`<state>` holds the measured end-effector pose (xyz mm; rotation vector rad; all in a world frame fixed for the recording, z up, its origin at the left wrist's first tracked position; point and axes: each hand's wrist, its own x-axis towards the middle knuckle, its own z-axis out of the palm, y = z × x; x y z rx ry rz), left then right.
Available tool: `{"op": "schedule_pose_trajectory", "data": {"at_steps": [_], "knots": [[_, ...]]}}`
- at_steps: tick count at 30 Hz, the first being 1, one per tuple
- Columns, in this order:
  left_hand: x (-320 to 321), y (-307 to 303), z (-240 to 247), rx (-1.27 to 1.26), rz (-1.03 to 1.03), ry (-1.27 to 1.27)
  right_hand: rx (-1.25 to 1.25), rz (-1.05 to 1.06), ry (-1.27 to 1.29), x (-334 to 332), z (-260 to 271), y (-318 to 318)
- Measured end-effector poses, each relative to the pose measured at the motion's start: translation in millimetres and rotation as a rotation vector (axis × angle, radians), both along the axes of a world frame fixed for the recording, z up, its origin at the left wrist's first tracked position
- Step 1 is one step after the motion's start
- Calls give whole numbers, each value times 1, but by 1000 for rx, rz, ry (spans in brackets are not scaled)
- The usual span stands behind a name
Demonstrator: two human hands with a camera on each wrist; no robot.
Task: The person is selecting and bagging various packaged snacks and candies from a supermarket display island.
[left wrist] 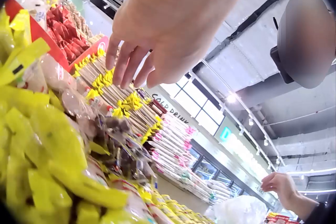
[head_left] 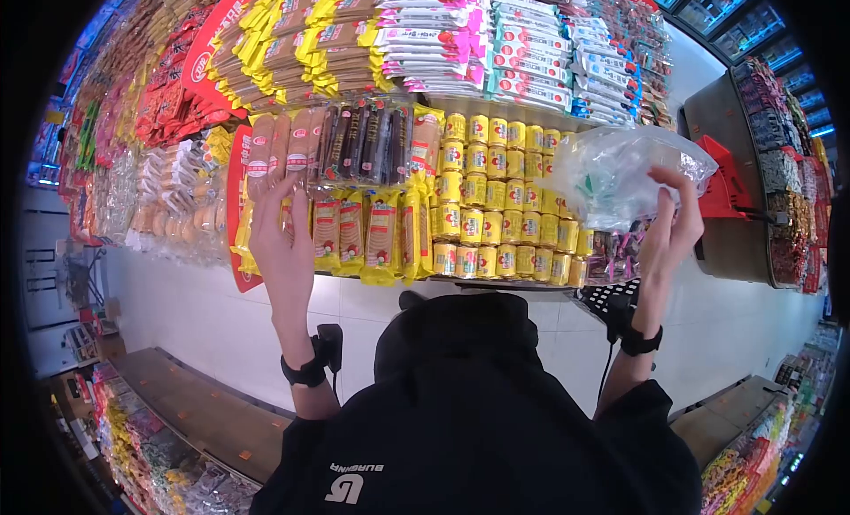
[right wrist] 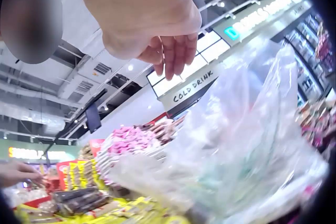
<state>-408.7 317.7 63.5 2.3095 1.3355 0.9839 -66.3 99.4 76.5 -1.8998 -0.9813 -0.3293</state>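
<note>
My left hand hovers at the front of the display with its fingers extended toward pinkish packed sausages. To their right lie dark-wrapped sausages, and yellow-edged packets sit just below. In the left wrist view the left hand hangs above the goods, fingers loose and holding nothing. My right hand is at the right end, beside a clear plastic bag that lies over the yellow cans. The right wrist view has this hand loosely bent above the bag, nothing in its fingers.
Stacks of long snack packets rise behind the cans. A red sign strip edges the left section. To the right are a red basket-like object and another display bin. Shelves with snacks stand behind the person.
</note>
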Motion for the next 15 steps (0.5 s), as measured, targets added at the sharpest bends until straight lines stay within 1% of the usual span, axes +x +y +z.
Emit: {"op": "schedule_pose_trajectory", "data": {"at_steps": [2,4,7,8,10,11,12,13,15], "knots": [[8,-21,-2,-77,-7,-54,-107,-177,-247,42,4,-9],[18,-36,-7,-105,-37,-129,-120,-299,-321,83,4,-18],[34,-57,-10,-166,-111,-217,-315,-232,-71,125,-2,-24],[39,-63,-12,-166,-140,-213,-500,-146,11,140,-13,-29],[48,-72,-21,-161,-186,-203,-867,41,167,146,-22,-21],[53,-78,-23,-169,-198,-210,-929,128,405,144,-25,-19],[59,-83,-25,-174,-210,-216,-986,215,644,123,-15,-12],[64,-87,-26,-180,-223,-223,-1042,242,474,123,-22,-12],[75,-96,-28,-192,-289,-221,-793,274,204,121,-36,-6]]}}
